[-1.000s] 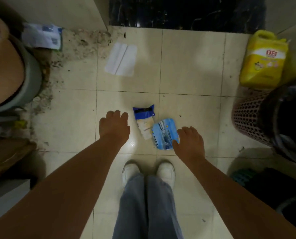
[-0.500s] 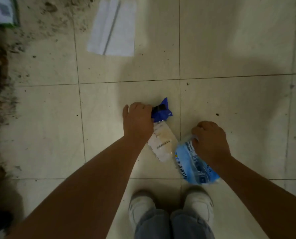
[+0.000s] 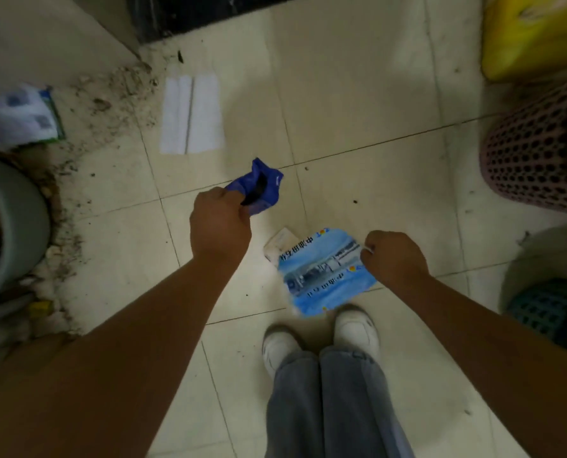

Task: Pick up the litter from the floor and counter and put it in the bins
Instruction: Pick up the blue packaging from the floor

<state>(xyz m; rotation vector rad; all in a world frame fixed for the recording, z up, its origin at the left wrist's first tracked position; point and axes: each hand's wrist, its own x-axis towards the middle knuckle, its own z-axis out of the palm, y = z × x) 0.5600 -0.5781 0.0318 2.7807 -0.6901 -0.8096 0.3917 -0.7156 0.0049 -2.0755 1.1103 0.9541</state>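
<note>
My left hand (image 3: 221, 223) grips the dark blue end of a blue-and-cream wrapper (image 3: 259, 186) and holds it off the tiled floor; its cream end (image 3: 280, 241) shows behind the other packet. My right hand (image 3: 393, 259) pinches the top corner of a light blue printed packet (image 3: 322, 276), which hangs above my white shoes. A white folded paper (image 3: 193, 119) lies flat on the floor farther ahead. A white and green packet (image 3: 17, 115) lies at the far left beside the dirt.
A pink perforated bin (image 3: 536, 153) with a dark liner stands at the right, a yellow jug (image 3: 533, 34) behind it. A teal mesh basket (image 3: 546, 309) sits lower right. A grey round container (image 3: 14, 226) and scattered dirt (image 3: 87, 104) fill the left side.
Both hands have closed on the two packets and lifted them off the floor. The view has risen and pulled back, bringing the bins into sight again.
</note>
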